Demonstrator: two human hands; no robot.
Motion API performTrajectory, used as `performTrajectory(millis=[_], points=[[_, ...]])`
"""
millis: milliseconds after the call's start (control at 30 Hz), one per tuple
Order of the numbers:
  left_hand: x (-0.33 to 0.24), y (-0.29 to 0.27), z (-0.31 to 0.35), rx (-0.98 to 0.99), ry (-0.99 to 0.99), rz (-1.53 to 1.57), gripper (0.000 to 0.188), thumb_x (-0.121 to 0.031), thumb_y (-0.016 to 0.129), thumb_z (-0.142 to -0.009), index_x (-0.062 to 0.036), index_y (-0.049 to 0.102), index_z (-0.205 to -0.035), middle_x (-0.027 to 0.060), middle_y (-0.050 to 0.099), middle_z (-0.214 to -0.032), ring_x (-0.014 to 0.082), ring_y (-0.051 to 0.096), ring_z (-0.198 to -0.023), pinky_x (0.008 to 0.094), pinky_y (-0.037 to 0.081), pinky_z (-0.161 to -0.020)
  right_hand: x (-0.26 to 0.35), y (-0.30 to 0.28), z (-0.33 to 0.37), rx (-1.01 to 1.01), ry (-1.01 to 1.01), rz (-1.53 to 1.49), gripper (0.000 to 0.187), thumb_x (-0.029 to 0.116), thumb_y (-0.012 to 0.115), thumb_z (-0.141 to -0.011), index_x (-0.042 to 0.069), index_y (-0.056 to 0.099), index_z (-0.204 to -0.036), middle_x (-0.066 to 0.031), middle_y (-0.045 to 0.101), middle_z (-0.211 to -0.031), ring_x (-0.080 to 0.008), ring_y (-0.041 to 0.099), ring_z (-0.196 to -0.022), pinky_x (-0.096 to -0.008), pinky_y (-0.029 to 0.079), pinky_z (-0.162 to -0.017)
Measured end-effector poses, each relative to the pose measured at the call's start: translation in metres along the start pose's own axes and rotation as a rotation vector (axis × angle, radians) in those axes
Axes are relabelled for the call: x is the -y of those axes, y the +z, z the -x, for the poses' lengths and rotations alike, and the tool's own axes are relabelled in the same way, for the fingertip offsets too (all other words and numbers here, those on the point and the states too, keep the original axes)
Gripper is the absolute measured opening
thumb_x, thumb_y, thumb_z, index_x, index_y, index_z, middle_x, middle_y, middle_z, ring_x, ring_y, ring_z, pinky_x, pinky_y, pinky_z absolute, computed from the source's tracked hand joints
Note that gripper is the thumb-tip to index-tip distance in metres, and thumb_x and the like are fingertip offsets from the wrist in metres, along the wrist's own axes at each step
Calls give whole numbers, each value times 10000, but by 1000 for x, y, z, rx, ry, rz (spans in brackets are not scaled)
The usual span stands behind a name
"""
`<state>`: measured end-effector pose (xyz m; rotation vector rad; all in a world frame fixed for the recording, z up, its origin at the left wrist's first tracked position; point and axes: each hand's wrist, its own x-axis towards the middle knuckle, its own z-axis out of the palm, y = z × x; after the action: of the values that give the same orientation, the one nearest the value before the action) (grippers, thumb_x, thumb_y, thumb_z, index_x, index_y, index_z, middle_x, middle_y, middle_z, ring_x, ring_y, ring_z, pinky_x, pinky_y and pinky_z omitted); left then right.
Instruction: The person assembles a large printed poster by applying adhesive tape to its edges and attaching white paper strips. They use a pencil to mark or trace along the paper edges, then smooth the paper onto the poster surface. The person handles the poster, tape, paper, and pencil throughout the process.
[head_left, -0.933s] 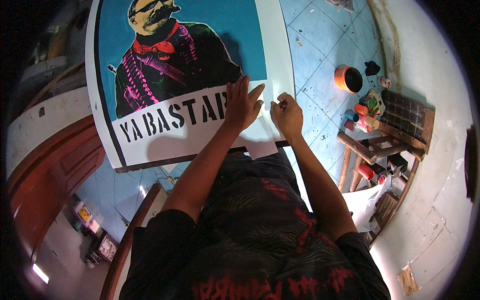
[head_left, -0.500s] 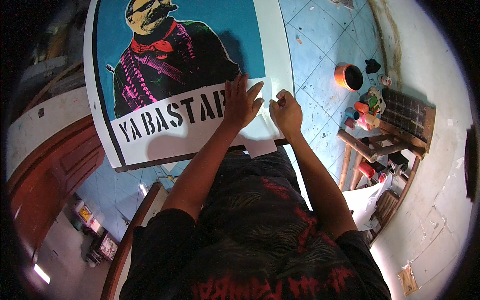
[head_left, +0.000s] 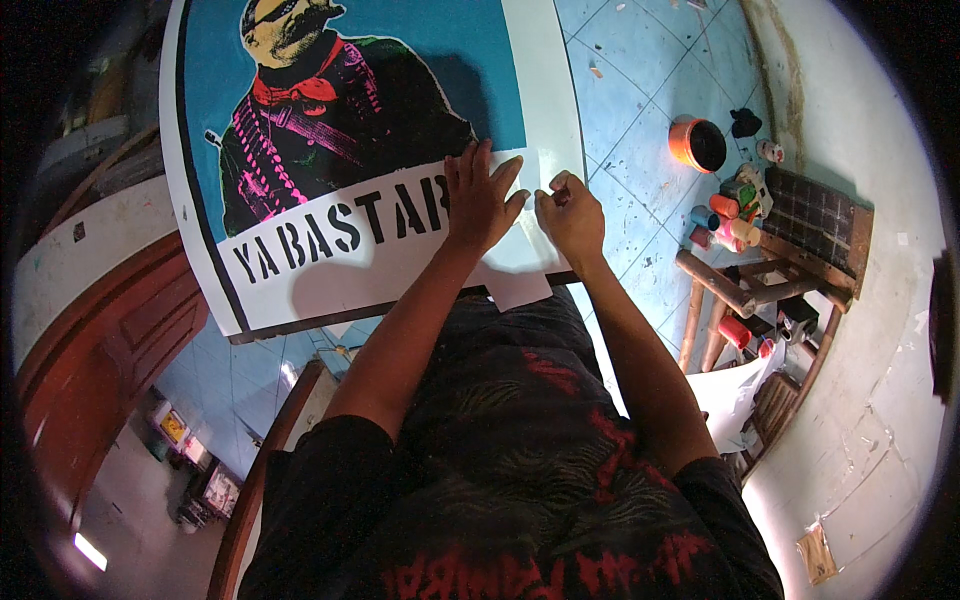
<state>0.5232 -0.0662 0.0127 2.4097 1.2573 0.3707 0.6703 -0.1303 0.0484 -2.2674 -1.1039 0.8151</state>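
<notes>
A painted board (head_left: 330, 295) lies in front of me. It shows a figure in dark clothes with a red neckerchief on a blue ground, above black stencilled lettering. My left hand (head_left: 482, 205) rests flat near the end of the lettering, fingers spread, on a white sheet of paper (head_left: 520, 290). One corner of the sheet hangs past the board's near edge. Close to the board's right edge, my right hand (head_left: 572, 222) is closed, its fingers curled over the sheet's right side. What it holds, if anything, is hidden.
On the blue tiled floor (head_left: 625, 120) at the right stand an orange bucket (head_left: 685, 146) and several paint containers (head_left: 725, 205). A wooden stool (head_left: 720, 290) is beside the white wall (head_left: 880, 330). At the left is a dark red wooden door (head_left: 130, 320).
The board appears slightly lower and further left in view. Both hands stay at nearly the same spots, the left one still flat and the right one still closed.
</notes>
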Motion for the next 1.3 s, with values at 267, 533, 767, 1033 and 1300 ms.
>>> performTrajectory(millis=[267, 533, 767, 1033, 1300], points=[[1, 1, 1, -9, 9, -2, 565, -331, 743, -831, -201, 553, -1347, 242, 389, -1419, 436, 312, -1369, 685, 209, -1099, 1, 0, -2, 12, 16, 5, 224, 228, 727, -847, 50, 599, -895, -108, 647, -709, -249, 636, -615, -355, 500, -607], [1, 3, 4, -63, 9, 54, 509, -320, 753, -821, -183, 602, -1287, 208, 360, -1434, 405, 292, -1388, 675, 175, -1135, 4, -16, -30, -74, -85, -17, 211, 240, 738, -858, 37, 684, -880, -96, 674, -732, -194, 650, -649, -313, 515, -644], [2, 2, 2, -42, 10, 62, 532, -322, 768, -806, -171, 603, -1289, 219, 366, -1423, 417, 322, -1360, 665, 198, -1120, 7, -22, -83, 109, -180, 32, 199, 273, 765, -797, 86, 695, -792, -95, 710, -775, -258, 695, -697, -358, 542, -661], [3, 4, 2, -45, 22, 23, 536, -334, 744, -828, -151, 594, -1309, 248, 394, -1419, 449, 352, -1328, 661, 236, -1084, 12, -18, -99, 212, -148, 185, 273, 336, 748, -773, 65, 729, -801, -131, 719, -780, -291, 704, -720, -383, 551, -690], [2, 2, 1, -33, 16, 41, 539, -332, 748, -819, -150, 605, -1305, 248, 391, -1429, 452, 341, -1337, 646, 234, -1093, 21, -21, -105, 243, -116, 305, 309, 355, 733, -758, 54, 723, -829, -156, 711, -791, -321, 699, -738, -415, 548, -701]])
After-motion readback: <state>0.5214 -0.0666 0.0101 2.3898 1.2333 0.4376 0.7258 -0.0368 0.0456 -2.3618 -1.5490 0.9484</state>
